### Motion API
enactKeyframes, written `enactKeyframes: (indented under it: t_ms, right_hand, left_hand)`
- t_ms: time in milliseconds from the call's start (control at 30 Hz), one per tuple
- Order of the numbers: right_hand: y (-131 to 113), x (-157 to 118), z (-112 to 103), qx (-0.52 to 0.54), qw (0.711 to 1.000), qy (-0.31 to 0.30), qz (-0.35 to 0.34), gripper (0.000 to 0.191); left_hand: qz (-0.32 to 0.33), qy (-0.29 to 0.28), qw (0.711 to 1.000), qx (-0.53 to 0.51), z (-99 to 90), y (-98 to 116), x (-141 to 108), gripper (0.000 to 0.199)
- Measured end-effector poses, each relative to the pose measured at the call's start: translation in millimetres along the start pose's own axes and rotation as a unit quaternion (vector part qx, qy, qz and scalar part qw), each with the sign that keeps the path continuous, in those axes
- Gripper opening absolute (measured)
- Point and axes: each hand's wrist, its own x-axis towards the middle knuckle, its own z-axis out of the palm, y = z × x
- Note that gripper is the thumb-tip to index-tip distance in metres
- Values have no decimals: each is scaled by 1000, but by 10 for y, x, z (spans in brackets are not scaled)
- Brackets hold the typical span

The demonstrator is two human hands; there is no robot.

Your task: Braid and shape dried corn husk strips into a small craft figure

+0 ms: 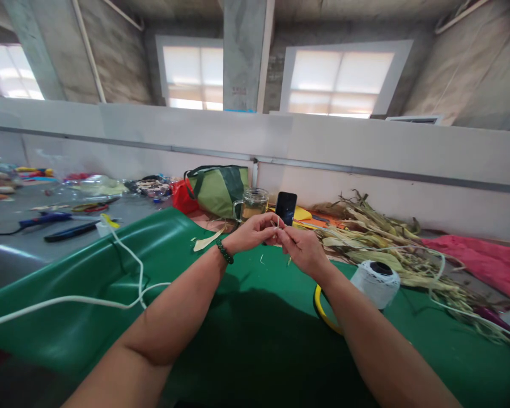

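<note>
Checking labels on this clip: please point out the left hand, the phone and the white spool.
Left hand (255, 230), head view: on the back of the hand.
Phone (286, 208), head view: on its dark screen.
White spool (373, 285), head view: on its white side.

Smooth, glossy mat (165, 241) — rough, papery husks (376, 224)

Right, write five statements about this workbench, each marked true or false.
1. The left arm wears a green beaded bracelet. True.
2. The smartphone lies flat. False: the smartphone stands up, screen facing the camera.
3. Dried corn husks lie heaped right of the smartphone. True.
4. The left hand is far from the right hand. False: both hands meet at a small pale strip.
5. The white spool stands left of the left arm. False: the white spool is right of the right arm.
</note>
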Motion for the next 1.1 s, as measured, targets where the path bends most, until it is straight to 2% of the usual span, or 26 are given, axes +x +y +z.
enactKeyframes:
  t_ms: [67, 167, 233, 300, 367, 433, 533, 600, 700, 800, 900, 967, 1000, 1033, 1100]
  right_hand:
    - [0, 7, -8, -4, 1000, -9, 12, 43]
    - [-9, 5, -22, 12, 1000, -15, 5, 40]
    - [-20, -4, -31, 32, 999, -1, -6, 38]
    - [-31, -13, -42, 56, 998, 14, -9, 38]
    - [-42, -13, -53, 92, 996, 14, -1, 39]
    - [-48, 1, -58, 149, 989, 3, 19, 40]
    - [-53, 40, -40, 239, 970, -10, 44, 42]
    - [-57, 63, -12, 273, 961, -18, 42, 43]
    - [-75, 64, 23, 269, 963, -24, 24, 42]
    - [-89, 30, -12, 206, 978, -8, 20, 40]
    - [-39, 9, -139, 154, 984, 82, 36, 41]
    - [40, 24, -223, 151, 975, 145, 68, 40]
    - [84, 38, -247, 158, 972, 150, 85, 40]
    - [122, 53, -255, 168, 972, 132, 95, 41]
    - [166, 73, -226, 162, 982, 56, 84, 43]
  left_hand:
    - [3, 19, 1000, 17, 17, -2, 4, 15]
    - [21, 40, 992, 118, 63, 21, -1, 3]
    - [29, 49, 982, 180, 101, 43, -7, 4]
    - [33, 56, 978, 197, 135, 54, -6, 4]
    - [33, 70, 985, 153, 157, 39, 5, 4]
    - [11, 90, 995, 45, 163, -1, 25, 7]
    - [-46, 117, 981, -144, 153, -75, 53, 36]
    - [-59, 111, 974, -186, 151, -103, 59, 53]
    - [-32, 99, 987, -123, 161, -101, 55, 52]
    - [7, 151, 989, 4, 116, -74, 53, 37]
    - [17, 211, 970, 116, -27, -55, 52, 32]
    - [10, 233, 967, 107, -112, -45, 42, 32]
    - [7, 231, 969, 88, -129, -40, 36, 33]
    - [2, 218, 974, 67, -124, -34, 30, 36]
    - [-8, 166, 986, 31, -58, -20, 22, 41]
